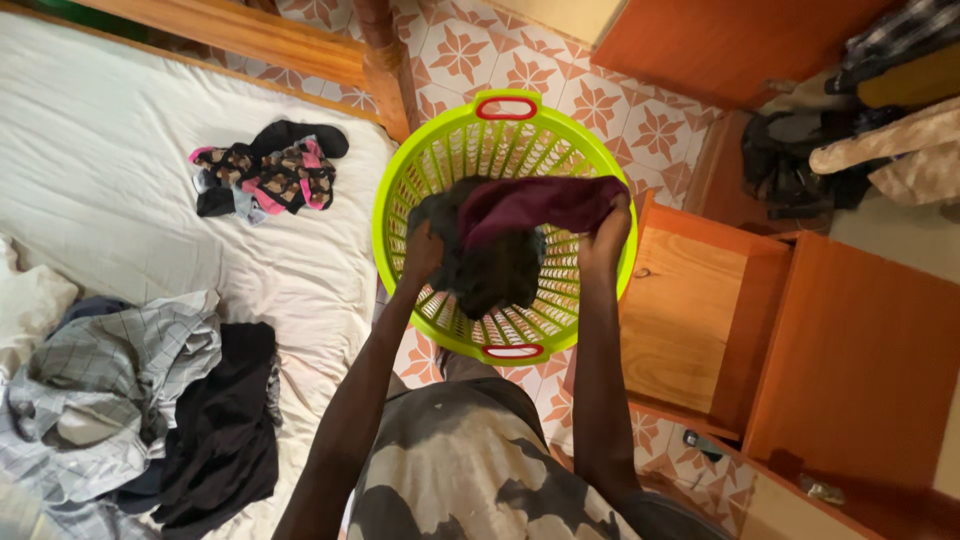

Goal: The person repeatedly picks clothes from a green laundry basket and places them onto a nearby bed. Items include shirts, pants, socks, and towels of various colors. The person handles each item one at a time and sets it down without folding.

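Observation:
A lime-green round laundry basket (400, 190) with red handles stands on the patterned tile floor between the bed and a wooden cabinet. Over its opening I hold a bundle of dark clothes (500, 260), charcoal below and maroon on top. My left hand (422, 252) grips the bundle's left side. My right hand (606, 235) pinches the maroon cloth at its right end. Both arms reach down from the bottom of the view. The basket's inside is mostly hidden by the bundle.
A bed with a white sheet (110, 170) fills the left. On it lie a small patterned pink-and-black pile (268, 170) and a heap of grey plaid and black clothes (150, 400). An orange wooden cabinet with an open drawer (690, 310) stands right. More clothing hangs at top right (860, 130).

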